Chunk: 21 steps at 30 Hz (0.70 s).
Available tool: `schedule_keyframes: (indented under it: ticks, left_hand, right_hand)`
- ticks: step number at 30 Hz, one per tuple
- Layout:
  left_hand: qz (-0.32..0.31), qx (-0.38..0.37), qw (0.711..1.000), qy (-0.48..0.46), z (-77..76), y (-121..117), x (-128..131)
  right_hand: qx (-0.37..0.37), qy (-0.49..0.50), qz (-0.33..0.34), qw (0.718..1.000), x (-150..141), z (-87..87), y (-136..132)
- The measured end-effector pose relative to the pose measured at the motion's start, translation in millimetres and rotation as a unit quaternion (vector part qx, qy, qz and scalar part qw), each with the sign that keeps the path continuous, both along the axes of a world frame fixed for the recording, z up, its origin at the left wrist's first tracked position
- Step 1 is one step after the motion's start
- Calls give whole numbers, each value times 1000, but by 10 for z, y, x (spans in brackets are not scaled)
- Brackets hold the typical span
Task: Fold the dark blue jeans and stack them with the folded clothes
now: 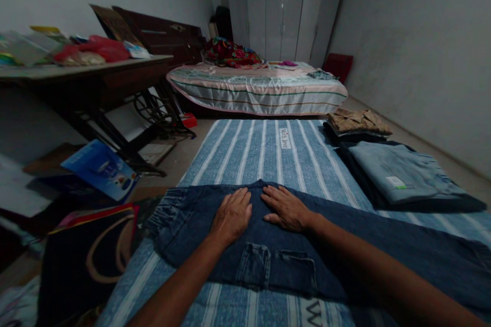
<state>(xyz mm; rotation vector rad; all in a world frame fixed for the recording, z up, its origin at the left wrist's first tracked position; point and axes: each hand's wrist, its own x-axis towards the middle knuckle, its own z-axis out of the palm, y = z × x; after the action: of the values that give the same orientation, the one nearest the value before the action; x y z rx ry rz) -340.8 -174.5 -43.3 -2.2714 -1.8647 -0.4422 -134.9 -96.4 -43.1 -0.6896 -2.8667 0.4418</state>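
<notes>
Jeans (268, 237) lie flat on a "With love" sheet (251, 161).

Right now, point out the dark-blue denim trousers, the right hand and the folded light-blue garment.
Dark-blue denim trousers (276, 239): head view, fabric near the middle.
Right hand (286, 209): head view, back of the hand.
Folded light-blue garment (408, 168): head view, upper face.

Between the left hand (232, 217) and right hand (287, 209) runs a narrow gap over the jeans (264, 235). Ahead, the striped sheet (249, 156) offers open passage; at right, 2 folded-clothes piles (406, 171) stand in the way; at left, beyond the sheet's edge, stands a cluttered table (138, 68).
</notes>
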Motion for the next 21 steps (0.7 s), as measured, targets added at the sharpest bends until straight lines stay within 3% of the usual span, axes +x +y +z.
schedule_keyframes:
  ticks: [9, 16, 21]
  left_hand:
    - [-3, -3, 1000, 1, -8, 41, -26]
    - [-15, 10, 999, 33, 130, 48, 10]
    - [-120, -8, 993, 14, 162, 233, 182]
  right_hand:
    - [-5, 14, 1, 1000, -10, 9, 31]
    - [5, 82, 18, 996, 113, 140, 8]
    - [24, 110, 20, 993, 207, 84, 27]
